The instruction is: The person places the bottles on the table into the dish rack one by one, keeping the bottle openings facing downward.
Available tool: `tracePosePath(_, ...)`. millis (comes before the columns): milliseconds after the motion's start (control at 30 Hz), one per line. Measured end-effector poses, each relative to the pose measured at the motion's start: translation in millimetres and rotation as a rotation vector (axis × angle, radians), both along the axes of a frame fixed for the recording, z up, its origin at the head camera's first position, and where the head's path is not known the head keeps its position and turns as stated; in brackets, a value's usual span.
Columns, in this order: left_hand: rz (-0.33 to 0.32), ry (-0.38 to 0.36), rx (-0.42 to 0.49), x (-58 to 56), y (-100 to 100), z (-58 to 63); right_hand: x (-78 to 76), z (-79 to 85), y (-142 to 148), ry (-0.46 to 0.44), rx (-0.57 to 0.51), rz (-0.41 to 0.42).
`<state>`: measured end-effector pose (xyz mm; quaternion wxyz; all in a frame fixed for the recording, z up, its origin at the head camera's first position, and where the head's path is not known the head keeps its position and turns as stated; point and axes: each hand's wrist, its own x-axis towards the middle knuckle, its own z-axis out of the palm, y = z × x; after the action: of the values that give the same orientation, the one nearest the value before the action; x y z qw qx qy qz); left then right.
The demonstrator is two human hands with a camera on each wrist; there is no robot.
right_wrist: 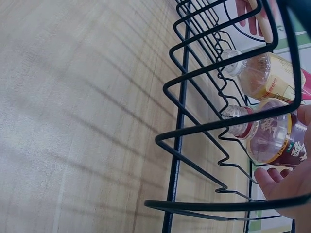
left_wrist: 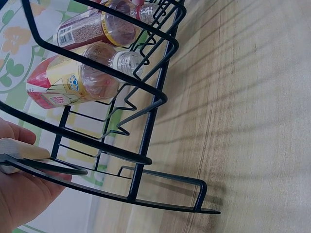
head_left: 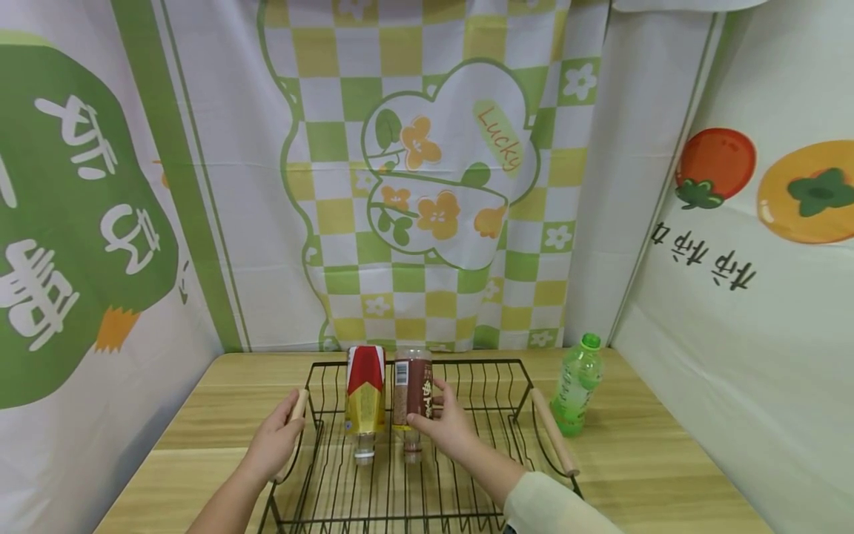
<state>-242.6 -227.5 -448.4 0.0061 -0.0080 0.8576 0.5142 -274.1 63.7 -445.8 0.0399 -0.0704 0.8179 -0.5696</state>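
A black wire dish rack [head_left: 477, 362] stands on the wooden table, holding two upside-down plastic bottles side by side. My left hand [head_left: 273, 437] grips the rack's left wooden handle [left_wrist: 22, 151], fingers wrapped round it. With its thumb in front and fingers along the right side, my right hand [head_left: 450, 424] holds the bottle with a dark brown-red label [head_left: 415, 389]. That bottle's capped neck points down among the rack's wires. Just left of it, the red-and-yellow-labelled bottle [head_left: 365, 397] leans in the rack, neck down, with no hand on it.
To the rack's right, a green bottle [head_left: 577, 389] stands upright on the table [head_left: 674, 452]. The rack's right wooden handle [head_left: 554, 432] juts out near it. Patterned cloth [head_left: 437, 289] hangs behind the table, and printed cloth hangs at both sides.
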Motion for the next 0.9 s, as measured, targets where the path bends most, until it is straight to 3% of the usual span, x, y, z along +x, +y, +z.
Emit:
tracePosePath(233,-0.006,0.004,0.017,-0.3,0,0.1,-3.3,4.7,2,-0.003,-0.019,-0.057)
tracePosePath(567,-0.002,-0.004,0.019,0.5,0,1.7,-4.3,26.7,12,0.047,-0.08,-0.108)
tracePosePath(900,-0.004,-0.005,0.017,0.2,0,0.9,1.2,39.6,48,0.147,-0.051,-0.074)
